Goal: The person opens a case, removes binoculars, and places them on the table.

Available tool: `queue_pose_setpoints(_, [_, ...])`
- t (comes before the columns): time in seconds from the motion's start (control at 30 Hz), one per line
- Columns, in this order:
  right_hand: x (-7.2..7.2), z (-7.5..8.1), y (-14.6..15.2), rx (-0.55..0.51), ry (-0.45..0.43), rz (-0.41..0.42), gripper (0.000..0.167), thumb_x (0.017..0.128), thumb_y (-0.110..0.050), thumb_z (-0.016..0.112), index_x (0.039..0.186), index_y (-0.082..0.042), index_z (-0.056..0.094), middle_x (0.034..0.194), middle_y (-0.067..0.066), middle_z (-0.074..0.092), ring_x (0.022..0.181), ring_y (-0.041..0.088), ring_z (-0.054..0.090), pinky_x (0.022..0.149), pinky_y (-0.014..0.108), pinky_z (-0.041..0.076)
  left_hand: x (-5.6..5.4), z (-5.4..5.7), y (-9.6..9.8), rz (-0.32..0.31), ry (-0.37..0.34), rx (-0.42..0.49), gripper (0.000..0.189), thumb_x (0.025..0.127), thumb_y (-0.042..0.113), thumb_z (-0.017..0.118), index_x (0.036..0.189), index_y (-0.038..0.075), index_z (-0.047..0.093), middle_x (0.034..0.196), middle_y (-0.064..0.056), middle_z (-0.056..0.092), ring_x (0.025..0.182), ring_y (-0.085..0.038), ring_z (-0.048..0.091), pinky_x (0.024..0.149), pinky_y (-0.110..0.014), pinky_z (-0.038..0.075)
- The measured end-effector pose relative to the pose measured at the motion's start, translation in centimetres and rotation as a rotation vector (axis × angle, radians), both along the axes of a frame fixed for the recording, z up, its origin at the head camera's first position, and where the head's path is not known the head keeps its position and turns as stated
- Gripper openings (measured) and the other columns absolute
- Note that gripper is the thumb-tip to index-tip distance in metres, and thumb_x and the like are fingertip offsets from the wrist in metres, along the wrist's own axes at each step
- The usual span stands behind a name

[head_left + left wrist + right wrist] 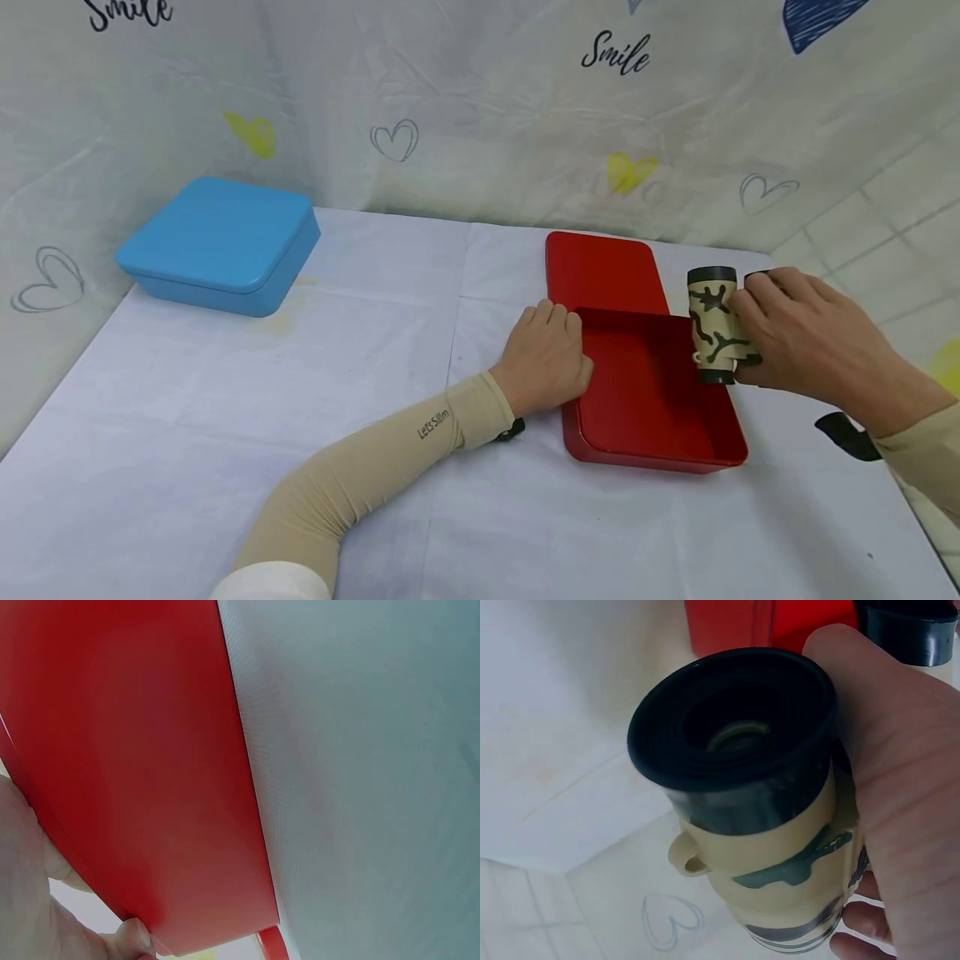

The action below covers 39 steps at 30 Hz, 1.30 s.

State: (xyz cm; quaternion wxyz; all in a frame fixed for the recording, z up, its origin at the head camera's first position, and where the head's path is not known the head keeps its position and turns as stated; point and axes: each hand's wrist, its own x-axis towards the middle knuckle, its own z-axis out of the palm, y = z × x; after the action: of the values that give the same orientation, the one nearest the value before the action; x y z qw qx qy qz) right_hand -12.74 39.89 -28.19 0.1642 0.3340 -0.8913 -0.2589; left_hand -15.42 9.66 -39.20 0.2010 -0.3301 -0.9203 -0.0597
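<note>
Two hands were at work; the left hand (542, 358) was clamped on the left rim of an open red box (645, 417), near its far corner; the right hand (817, 342) was clamped round camouflage binoculars (708, 329), which overlapped the box's right wall in the head view; a red lid (603, 271) lay just behind the box; a blue box (217, 242) sat well apart, at left; risks, as judged: barrels could knock the rim if brought in low or too far right; a weak hold on their rounded sides could let them twist and drop; a tug by the left hand could drag the box over the cloth (420, 333); hard to make out: contact between binoculars and rim could not be told; the right hand covered much of one barrel; whether the lid's near edge ran under the box was unclear; the right sleeve (926, 458) was cut off by the frame; a dark piece (847, 435) below that wrist went unidentified
</note>
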Motion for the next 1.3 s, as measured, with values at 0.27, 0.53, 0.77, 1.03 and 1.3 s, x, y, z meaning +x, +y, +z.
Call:
queue_pose_setpoints(0.27, [-0.2,-0.6,1.2,-0.018,-0.010,-0.078,0.097,0.040,-0.044,0.102,0.106,0.007,0.052,0.095,0.024,0.056,0.097,0.048,0.055,0.083,0.055,0.054,0.0,0.0,-0.1,-0.004,-0.012,-0.003,0.021,0.096,0.030,0.048,0.081,0.016,0.051,0.074,0.001,0.050,0.074,-0.014,0.040,0.065,-0.026,0.025])
queue_pose_setpoints(0.53, [-0.4,-0.5,2.0,-0.002,-0.061,-0.185,0.095,0.045,-0.043,0.102,0.109,0.007,0.054,0.101,0.026,0.058,0.097,0.046,0.054,0.084,0.055,0.054,0.0,0.0,-0.1,0.000,0.012,0.005,0.021,0.095,0.030,0.048,0.080,0.016,0.051,0.074,0.001,0.051,0.074,-0.014,0.041,0.065,-0.027,0.025])
queue_pose_setpoints(0.77, [-0.6,-0.3,2.5,0.017,-0.063,-0.218,0.094,0.046,-0.045,0.100,0.110,0.008,0.056,0.101,0.026,0.059,0.099,0.048,0.055,0.087,0.057,0.054,-0.1,-0.2,0.0,-0.006,0.038,0.021,0.020,0.094,0.028,0.049,0.078,0.015,0.049,0.072,0.001,0.049,0.073,-0.014,0.041,0.064,-0.027,0.025])
queue_pose_setpoints(1.03, [-0.6,-0.3,3.3,0.060,-0.058,-0.262,0.106,0.038,-0.048,0.103,0.114,0.008,0.054,0.109,0.030,0.058,0.103,0.051,0.052,0.091,0.060,0.055,-0.2,-0.2,-0.1,-0.012,0.028,0.028,0.019,0.093,0.027,0.049,0.078,0.016,0.049,0.072,0.001,0.048,0.071,-0.014,0.040,0.063,-0.027,0.025])
queue_pose_setpoints(1.3, [-0.8,-0.7,4.2,0.099,-0.049,-0.272,0.110,0.037,-0.052,0.103,0.115,0.008,0.053,0.110,0.030,0.057,0.104,0.050,0.052,0.092,0.060,0.055,-0.1,-0.1,-0.1,-0.010,0.027,0.028,0.019,0.093,0.026,0.049,0.078,0.016,0.049,0.071,0.001,0.047,0.071,-0.014,0.039,0.063,-0.027,0.021])
